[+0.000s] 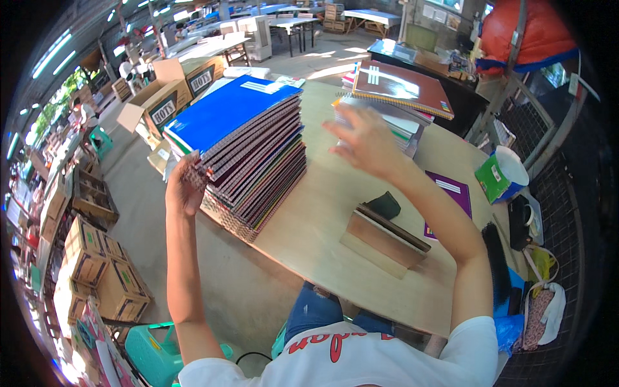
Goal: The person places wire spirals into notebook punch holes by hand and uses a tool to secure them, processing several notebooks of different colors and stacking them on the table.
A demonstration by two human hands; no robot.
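Note:
A tall stack of spiral notebooks (258, 168) with a blue notebook (235, 106) on top stands at the left of the table. My left hand (187, 184) is closed at the near left corner of the upper notebooks, its fingers curled against their edges. Over the table between the two stacks, my right hand (361, 138) is slightly blurred, fingers apart, with nothing seen in it. Just beyond it lies a lower stack with a brown spiral notebook (406, 87) on top. My right forearm partly covers a purple notebook (451, 193).
A wooden stand (383, 238) with a dark block (383, 205) beside it sits near the table's front. At the right is a green-and-white container (503, 173). Cardboard boxes (106, 271) and a green stool (151, 355) are on the left; an open carton (161, 100) stands behind the stack.

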